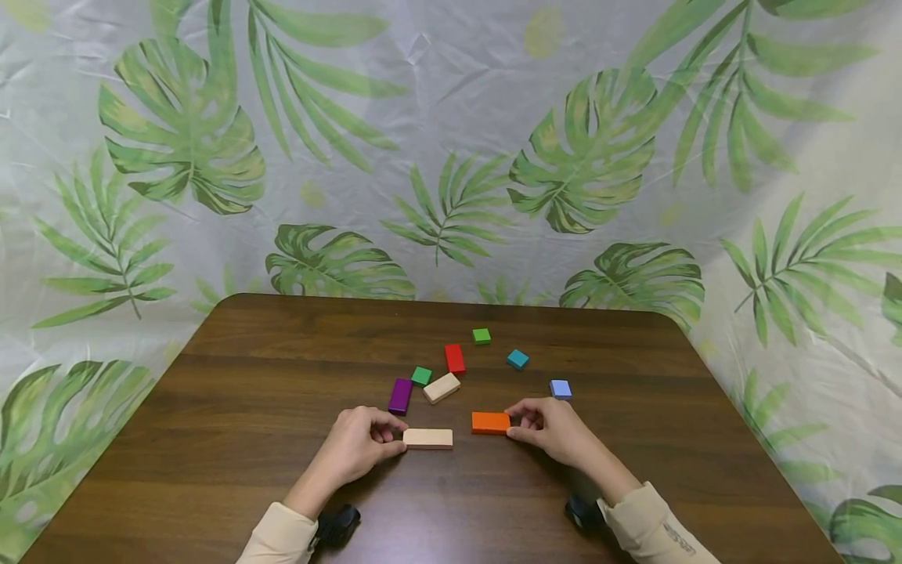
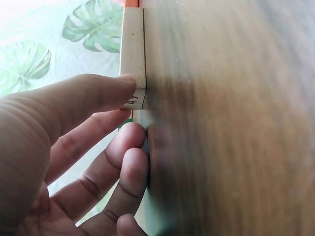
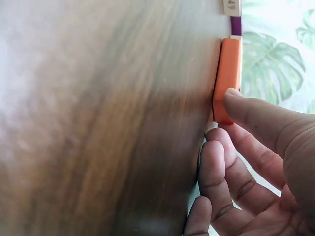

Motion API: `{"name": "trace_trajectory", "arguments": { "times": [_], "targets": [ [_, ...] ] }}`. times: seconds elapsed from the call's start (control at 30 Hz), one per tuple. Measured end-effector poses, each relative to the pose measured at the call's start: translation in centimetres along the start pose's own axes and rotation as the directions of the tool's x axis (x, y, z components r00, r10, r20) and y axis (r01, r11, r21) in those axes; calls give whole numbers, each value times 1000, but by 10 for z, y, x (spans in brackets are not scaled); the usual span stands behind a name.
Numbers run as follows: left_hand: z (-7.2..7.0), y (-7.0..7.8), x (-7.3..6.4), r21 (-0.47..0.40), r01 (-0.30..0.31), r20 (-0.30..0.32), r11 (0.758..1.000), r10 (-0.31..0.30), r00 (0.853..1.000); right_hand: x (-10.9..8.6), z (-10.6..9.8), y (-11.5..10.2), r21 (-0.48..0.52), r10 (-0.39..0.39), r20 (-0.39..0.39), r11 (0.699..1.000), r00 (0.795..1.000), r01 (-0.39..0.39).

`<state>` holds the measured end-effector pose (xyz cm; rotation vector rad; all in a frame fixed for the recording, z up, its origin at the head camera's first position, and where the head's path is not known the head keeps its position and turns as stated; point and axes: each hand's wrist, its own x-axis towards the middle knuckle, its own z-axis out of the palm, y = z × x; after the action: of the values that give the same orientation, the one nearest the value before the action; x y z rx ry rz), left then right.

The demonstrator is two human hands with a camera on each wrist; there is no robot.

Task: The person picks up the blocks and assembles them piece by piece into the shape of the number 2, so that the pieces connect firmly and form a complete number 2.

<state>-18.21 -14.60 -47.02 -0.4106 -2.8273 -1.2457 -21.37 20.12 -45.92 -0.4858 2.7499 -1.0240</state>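
Observation:
My left hand [image 1: 358,445] pinches the left end of a plain wooden block [image 1: 428,439] between thumb and fingers. The left wrist view shows the thumb on this block [image 2: 133,49], near a handwritten number on its end. To the right, my right hand [image 1: 557,429] pinches the right end of an orange block [image 1: 490,423]. That orange block [image 3: 228,73] lies on the tabletop under the thumb in the right wrist view. Both blocks lie flat and roughly in line, with a gap between their facing ends.
Beyond the hands lie a purple block [image 1: 400,396], a second plain wooden block [image 1: 441,388], a dark green block [image 1: 421,377], a red block [image 1: 455,359], a bright green block [image 1: 481,336], a teal block [image 1: 517,359] and a light blue block [image 1: 561,389]. A leaf-patterned cloth [image 1: 451,117] hangs behind the brown table [image 1: 211,439].

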Motion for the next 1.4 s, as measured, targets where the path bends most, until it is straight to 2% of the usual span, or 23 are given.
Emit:
{"name": "trace_trajectory", "arguments": {
  "times": [0.4, 0.63, 1.4],
  "targets": [
    [1, 1, 0, -13, 13, -3, 1000, -13, 1000, -7, 5, -6, 22, -27, 33, 999, 999, 26],
    [1, 2, -1, -14, 20, -6, 1000, -20, 1000, -9, 11, -11, 18, -47, 24, 999, 999, 47],
    [3, 4, -1, -8, 23, -3, 1000, -23, 1000, -8, 17, -17, 9, -109, 46, 994, 993, 109]
  ]
}}
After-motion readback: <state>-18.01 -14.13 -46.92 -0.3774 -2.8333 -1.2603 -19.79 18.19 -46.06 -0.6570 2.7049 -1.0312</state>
